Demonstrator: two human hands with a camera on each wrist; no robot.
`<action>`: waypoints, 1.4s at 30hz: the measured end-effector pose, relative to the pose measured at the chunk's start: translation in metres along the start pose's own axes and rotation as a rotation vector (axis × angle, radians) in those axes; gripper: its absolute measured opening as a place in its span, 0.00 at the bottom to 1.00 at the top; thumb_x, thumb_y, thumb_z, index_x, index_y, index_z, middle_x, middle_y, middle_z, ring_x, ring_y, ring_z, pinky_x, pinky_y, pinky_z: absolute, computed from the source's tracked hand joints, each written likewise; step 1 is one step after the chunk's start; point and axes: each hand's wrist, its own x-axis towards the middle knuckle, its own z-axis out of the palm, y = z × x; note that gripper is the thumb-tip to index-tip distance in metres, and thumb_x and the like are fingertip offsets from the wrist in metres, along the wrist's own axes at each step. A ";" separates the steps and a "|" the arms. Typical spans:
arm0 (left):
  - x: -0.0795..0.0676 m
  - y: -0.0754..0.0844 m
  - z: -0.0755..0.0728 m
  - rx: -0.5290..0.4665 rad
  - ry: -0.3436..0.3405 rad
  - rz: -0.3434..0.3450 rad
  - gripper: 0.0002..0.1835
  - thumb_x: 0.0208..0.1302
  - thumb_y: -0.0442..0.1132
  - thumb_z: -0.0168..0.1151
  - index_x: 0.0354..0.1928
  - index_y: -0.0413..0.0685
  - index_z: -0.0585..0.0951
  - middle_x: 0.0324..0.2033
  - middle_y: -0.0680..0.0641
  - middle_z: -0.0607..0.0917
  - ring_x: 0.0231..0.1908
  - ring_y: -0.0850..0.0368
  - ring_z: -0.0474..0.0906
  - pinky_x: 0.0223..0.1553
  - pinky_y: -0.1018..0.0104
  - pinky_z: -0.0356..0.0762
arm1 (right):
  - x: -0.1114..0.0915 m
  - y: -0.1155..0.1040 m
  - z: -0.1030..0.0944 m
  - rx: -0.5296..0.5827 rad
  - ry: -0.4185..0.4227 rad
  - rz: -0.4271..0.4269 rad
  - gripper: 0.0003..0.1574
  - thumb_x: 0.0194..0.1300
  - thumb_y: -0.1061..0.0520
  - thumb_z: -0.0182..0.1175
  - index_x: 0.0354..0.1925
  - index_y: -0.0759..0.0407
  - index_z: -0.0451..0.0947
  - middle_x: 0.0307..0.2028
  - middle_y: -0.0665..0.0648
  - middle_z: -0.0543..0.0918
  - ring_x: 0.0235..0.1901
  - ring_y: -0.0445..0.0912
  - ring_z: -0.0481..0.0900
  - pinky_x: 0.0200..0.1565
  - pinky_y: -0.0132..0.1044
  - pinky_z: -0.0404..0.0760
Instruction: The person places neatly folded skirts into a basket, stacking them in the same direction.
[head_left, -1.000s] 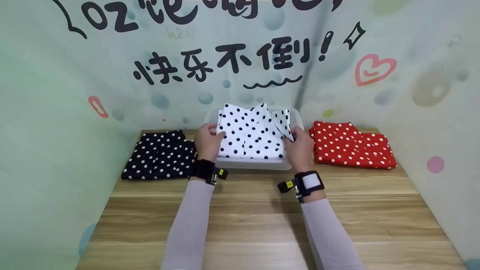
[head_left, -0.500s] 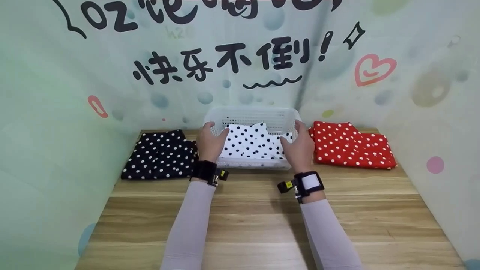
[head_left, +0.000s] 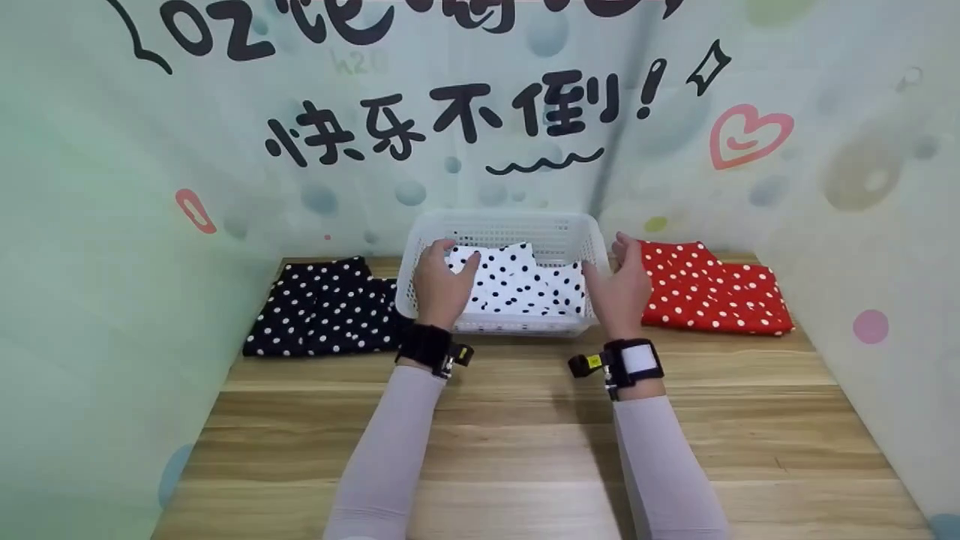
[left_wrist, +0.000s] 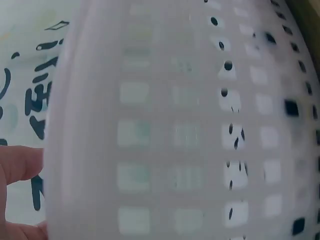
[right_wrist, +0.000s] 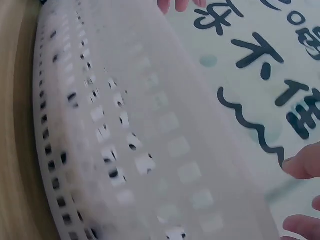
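Observation:
A white perforated plastic basket (head_left: 517,223) stands at the back of the table. In it lies a folded white garment (head_left: 517,281) with black dots, its pattern showing through the basket's holes in both wrist views. My left hand (head_left: 442,289) is over the basket's left part, thumb and fingers spread apart and holding nothing. At the right rim is my right hand (head_left: 624,296), its thumb toward the basket and its fingers out past the side, also holding nothing. In the right wrist view, that thumb (right_wrist: 305,162) shows apart from the basket wall (right_wrist: 170,120).
A folded black garment (head_left: 319,307) with white dots lies left of the basket. To the right is a folded red garment (head_left: 712,292) with white dots, partly behind my right hand. A printed cloth backdrop (head_left: 315,232) rises behind the wooden table (head_left: 510,427).
The white garment, held upright between both hands earlier, has come down into the basket and been let go. Both hands have then shifted slightly right.

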 end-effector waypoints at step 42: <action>-0.159 0.130 0.169 0.117 -0.533 0.324 0.29 0.71 0.55 0.67 0.67 0.48 0.79 0.61 0.51 0.86 0.62 0.58 0.82 0.66 0.65 0.78 | 0.058 0.162 -0.192 0.001 0.346 0.595 0.39 0.73 0.47 0.57 0.79 0.51 0.66 0.78 0.54 0.71 0.74 0.49 0.68 0.76 0.42 0.69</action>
